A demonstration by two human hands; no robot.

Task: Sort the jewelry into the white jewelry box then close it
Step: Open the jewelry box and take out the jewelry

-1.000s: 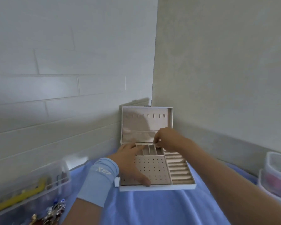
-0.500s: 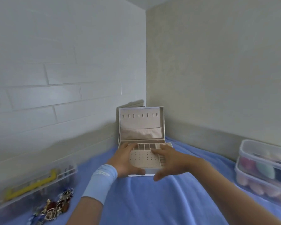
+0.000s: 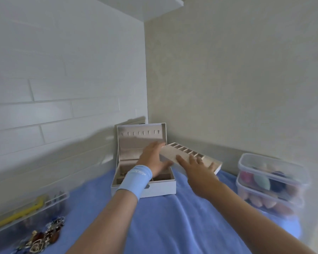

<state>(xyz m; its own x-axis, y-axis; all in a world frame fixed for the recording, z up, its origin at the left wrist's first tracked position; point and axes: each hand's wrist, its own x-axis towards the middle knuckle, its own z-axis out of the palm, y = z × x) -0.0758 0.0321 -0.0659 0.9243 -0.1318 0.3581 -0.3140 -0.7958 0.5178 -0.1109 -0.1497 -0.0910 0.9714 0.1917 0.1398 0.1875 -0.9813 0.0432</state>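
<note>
Box: a white jewelry box (image 3: 154,187), rectangular and smooth-sided, sits on the cloth in the wall corner, its beige-lined lid (image 3: 141,136) standing upright.
Tray: a beige, soft-looking insert tray (image 3: 184,153) with a row of small square cells is held tilted in the air, above and to the right of the box.
Left hand (image 3: 152,158): wearing a pale blue wristband (image 3: 136,180); fingers over and thumb under, gripping the tray's left end.
Right hand (image 3: 196,167): fingers spread across the tray's top, clasping its near edge.
Jewelry (image 3: 42,235): a tangled metallic heap on the cloth, bottom left, well apart from the box.
Cloth: blue, soft, gently creased (image 3: 163,226).
Sides: clear plastic tubs, one on the left (image 3: 26,211), two stacked on the right (image 3: 270,178).
</note>
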